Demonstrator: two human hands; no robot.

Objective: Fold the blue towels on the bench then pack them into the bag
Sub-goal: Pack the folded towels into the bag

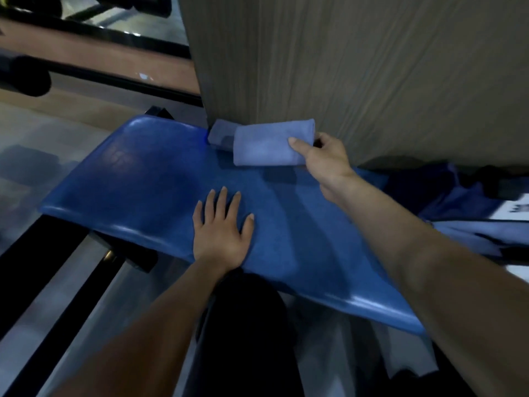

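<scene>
A folded light-blue towel (266,144) is held just above the far side of the blue bench (137,179), close to the wall. My right hand (323,156) grips its right end, thumb on top. Behind it lies another folded towel (219,136), darker in shadow, partly hidden. A larger blue towel (289,224) is spread flat over the bench seat. My left hand (221,227) rests flat on it with the fingers straight. The bag (469,213), blue and white, sits at the right end of the bench, partly cut off.
A ribbed grey-brown wall panel (372,67) rises right behind the bench. Black metal rails (57,270) and a pale floor lie at the left. Dark clothing (246,333) shows below the bench front edge.
</scene>
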